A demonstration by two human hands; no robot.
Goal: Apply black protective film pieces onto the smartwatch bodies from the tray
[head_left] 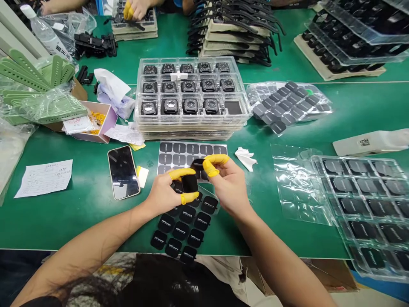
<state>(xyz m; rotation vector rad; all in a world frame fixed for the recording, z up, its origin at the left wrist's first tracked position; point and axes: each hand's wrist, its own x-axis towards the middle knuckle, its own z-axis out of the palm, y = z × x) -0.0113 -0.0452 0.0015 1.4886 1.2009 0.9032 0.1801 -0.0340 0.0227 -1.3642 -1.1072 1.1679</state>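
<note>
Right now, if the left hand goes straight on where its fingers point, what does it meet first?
Probably the right hand: its yellow finger cots lie just ahead of the black pad held by the left hand. Depth is unclear from this view.

The only view came from a camera worn on the person's head, facing forward and down from close above a green bench [79,226]. The left hand [169,192] and right hand [230,183] sat near the frame's centre, with the bench stretching away toward the top edge.
</note>
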